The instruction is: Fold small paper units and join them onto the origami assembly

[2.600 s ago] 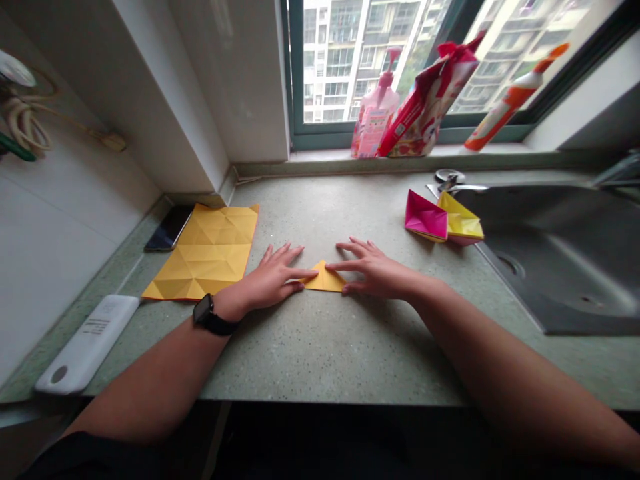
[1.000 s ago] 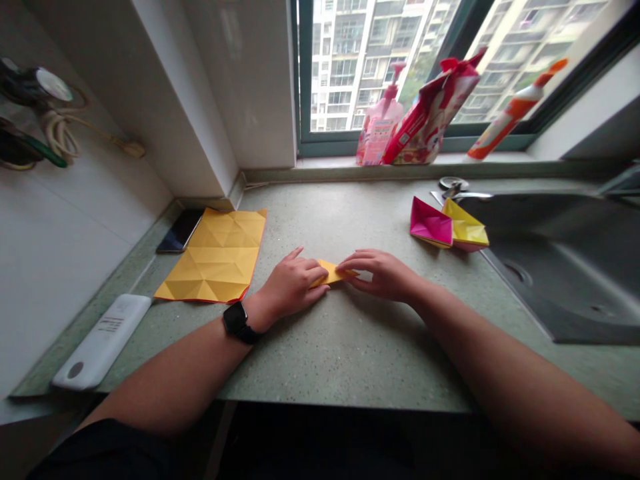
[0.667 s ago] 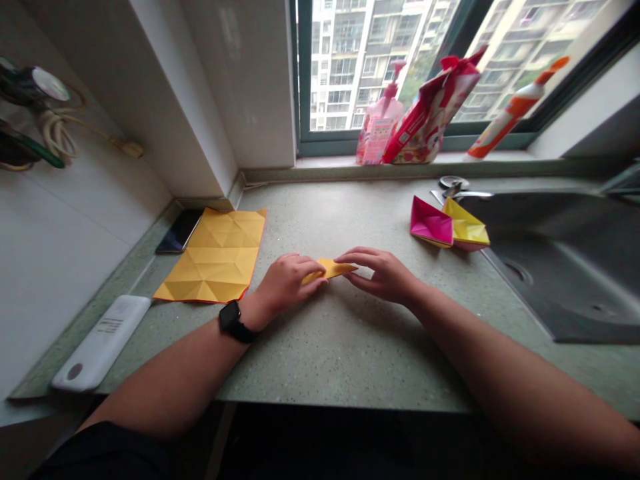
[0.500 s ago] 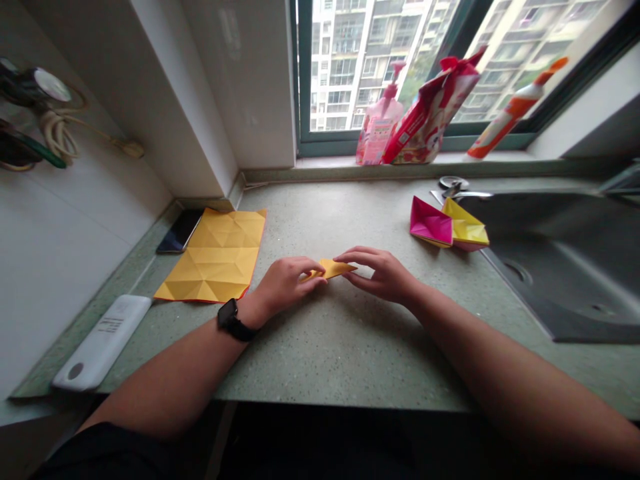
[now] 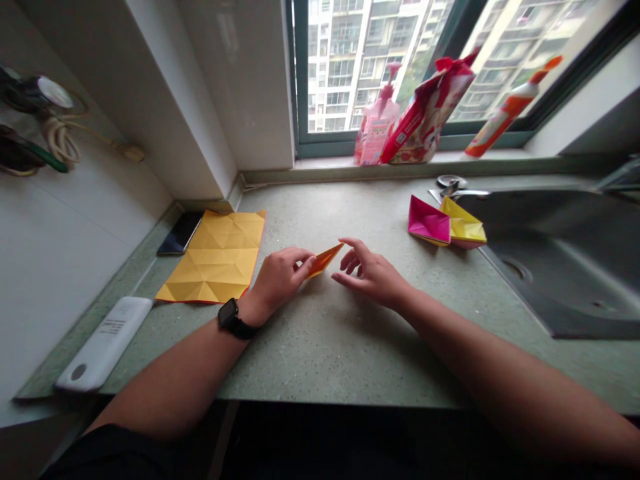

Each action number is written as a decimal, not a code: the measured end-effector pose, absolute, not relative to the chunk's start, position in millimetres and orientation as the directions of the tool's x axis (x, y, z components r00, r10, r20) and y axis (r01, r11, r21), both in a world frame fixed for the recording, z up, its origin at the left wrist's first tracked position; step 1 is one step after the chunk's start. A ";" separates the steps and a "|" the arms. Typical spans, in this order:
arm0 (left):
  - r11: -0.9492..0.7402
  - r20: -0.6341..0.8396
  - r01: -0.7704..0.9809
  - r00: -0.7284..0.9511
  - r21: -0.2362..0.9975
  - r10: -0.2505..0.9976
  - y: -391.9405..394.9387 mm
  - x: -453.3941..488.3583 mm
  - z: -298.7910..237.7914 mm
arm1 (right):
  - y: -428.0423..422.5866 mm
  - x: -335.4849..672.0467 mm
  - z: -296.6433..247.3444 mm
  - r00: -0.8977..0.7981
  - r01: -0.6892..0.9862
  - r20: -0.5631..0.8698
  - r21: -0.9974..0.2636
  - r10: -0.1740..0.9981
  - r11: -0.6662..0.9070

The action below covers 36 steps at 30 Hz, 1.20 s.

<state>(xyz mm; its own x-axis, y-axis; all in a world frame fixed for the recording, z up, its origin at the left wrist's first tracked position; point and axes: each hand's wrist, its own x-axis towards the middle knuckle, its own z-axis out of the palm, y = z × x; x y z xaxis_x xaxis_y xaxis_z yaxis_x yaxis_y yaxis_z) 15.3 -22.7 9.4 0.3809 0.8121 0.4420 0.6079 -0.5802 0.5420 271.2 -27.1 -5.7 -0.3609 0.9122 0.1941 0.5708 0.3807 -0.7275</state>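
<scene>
1. Head view, hands: the left hand [image 5: 280, 280] is pinching the blunt end of a slim folded origami piece [image 5: 324, 260] between thumb and curled fingers, a black watch [image 5: 233, 319] circling that wrist. The right hand [image 5: 370, 277] is staying open, fingers loosely curved and spread, its fingertips just beside the paper's pointed tip without touching it.
2. Head view, the folded piece: the yellow paper with its orange edge is slanting up and to the right, above the middle of the speckled green stone countertop [image 5: 350, 353], between the two hands.
3. Head view, left of the hands: a yellow sheet [image 5: 213, 257] is lying flat near the countertop's back-left corner, its surface faceted by a grid of diagonal creases. A glossy black phone [image 5: 180, 233] is lying against its far edge, and a smooth white plastic slab [image 5: 103, 343] is resting along the left edge.
4. Head view, right of the hands: a pink paper box [image 5: 429, 221] and a yellow paper box [image 5: 463, 223] are touching each other beside the steel sink [image 5: 560, 320], with metal scissors [image 5: 447, 185] lying behind them.
5. Head view, windowsill: a pink pump bottle [image 5: 375, 117], a red printed bag [image 5: 427, 113] and an orange-and-white bottle [image 5: 505, 117] are standing along the glass.
</scene>
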 end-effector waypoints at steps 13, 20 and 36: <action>-0.569 0.468 0.422 0.327 0.706 0.821 -29.5 25.4 6.9 | -34.1 253.2 -9.1 -0.258 0.512 0.275 -0.774 0.926 0.372; -0.515 0.460 0.469 0.236 0.717 0.856 -19.9 19.1 0.6 | -33.7 254.7 -5.7 -0.217 0.430 0.387 -0.787 0.896 0.443; -0.307 0.255 0.192 0.253 0.932 0.933 -17.7 19.0 0.7 | -25.4 262.4 -1.6 -0.207 0.190 0.252 -0.937 0.945 0.292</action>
<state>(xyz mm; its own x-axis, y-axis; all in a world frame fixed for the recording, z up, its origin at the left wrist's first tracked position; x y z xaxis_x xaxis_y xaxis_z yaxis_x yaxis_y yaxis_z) 19.0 -17.7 0.7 0.2525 0.9334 0.2550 0.1917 -0.3066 0.9323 262.4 -25.4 -1.6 -0.2070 0.9452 0.2524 0.1899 0.2919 -0.9374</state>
